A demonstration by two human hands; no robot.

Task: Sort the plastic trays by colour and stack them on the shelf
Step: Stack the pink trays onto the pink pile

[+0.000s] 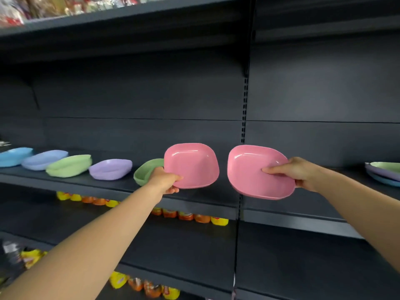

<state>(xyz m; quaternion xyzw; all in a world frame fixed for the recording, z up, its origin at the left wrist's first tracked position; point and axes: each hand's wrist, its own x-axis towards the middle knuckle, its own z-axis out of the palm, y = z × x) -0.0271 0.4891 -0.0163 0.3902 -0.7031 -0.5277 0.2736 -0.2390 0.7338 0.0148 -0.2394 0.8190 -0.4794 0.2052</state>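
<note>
I hold two pink trays tilted toward me above the dark shelf (121, 187). My left hand (165, 179) grips the left pink tray (192, 164) by its lower left rim. My right hand (294, 173) grips the right pink tray (253, 172), thumb lying inside it. Along the shelf to the left lie a blue tray (15, 155), a periwinkle tray (43, 159), a green tray (69, 165), a purple tray (110, 168) and another green tray (145, 171), partly hidden behind my left hand. At the far right a small stack (384, 173) holds green, purple and blue trays.
A slotted upright post (244, 109) divides the shelf bays. Yellow and orange packets (186, 215) line the lower shelves. Wrapped goods (43, 7) sit on the top shelf. A bottle (12, 252) stands at the lower left.
</note>
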